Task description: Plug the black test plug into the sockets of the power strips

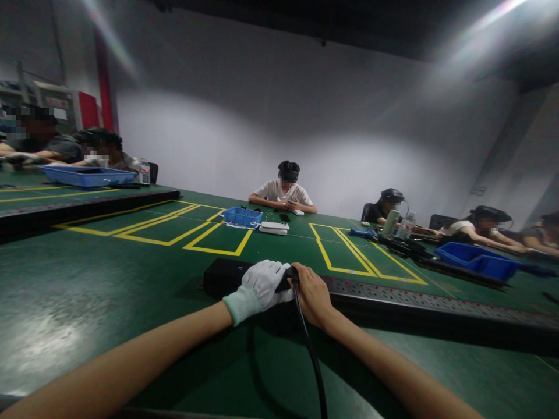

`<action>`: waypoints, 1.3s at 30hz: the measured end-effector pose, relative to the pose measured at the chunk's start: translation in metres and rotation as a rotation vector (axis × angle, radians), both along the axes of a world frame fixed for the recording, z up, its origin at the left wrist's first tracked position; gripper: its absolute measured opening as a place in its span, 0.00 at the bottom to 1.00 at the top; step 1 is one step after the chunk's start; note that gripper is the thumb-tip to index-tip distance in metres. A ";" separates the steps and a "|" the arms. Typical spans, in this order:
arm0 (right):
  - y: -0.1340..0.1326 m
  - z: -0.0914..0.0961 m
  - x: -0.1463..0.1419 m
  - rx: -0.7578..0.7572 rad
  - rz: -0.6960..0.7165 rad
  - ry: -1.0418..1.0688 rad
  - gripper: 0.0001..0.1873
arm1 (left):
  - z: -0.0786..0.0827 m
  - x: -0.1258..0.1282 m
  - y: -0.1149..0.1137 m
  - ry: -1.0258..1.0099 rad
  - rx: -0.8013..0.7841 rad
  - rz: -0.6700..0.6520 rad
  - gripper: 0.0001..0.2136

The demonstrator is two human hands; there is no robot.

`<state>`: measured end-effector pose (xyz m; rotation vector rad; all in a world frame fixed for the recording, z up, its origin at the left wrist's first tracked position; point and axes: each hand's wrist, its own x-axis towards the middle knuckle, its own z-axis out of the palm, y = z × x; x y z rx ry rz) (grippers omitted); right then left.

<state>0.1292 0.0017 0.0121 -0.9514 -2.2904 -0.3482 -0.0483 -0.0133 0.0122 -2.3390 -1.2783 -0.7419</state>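
Observation:
A long black power strip (414, 297) with rows of sockets and small red marks lies across the green table in front of me. Its plain black end section (220, 276) shows on the left; hands cover the stretch between. My left hand (264, 285), in a white knitted glove with a green cuff, is closed over the strip beside this section. Bare, my right hand (311, 294) closes its fingers around the plug end of a black power cable (309, 337), right against the gloved fingers. The cable hangs down toward me. Where plug and strip meet is hidden.
Yellow tape outlines (218, 251) mark the green table (131, 279). Farther off are a blue basket (243, 217), a white box (273, 227) and a person (283, 195). More people sit left and right, near a blue tray (89, 176) and a blue bin (478, 261).

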 end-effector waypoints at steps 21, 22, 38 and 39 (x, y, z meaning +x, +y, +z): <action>0.001 0.001 0.000 -0.018 -0.005 0.009 0.15 | 0.007 -0.005 0.008 0.148 -0.043 0.033 0.30; 0.000 0.002 0.000 -0.023 0.002 0.017 0.15 | 0.007 -0.006 0.009 0.153 -0.042 0.021 0.30; 0.028 0.086 0.012 0.048 0.122 0.814 0.16 | 0.020 -0.024 0.006 0.101 -0.184 0.004 0.34; 0.029 0.087 0.010 -0.017 0.148 0.761 0.16 | 0.021 -0.027 0.006 0.089 -0.210 0.023 0.35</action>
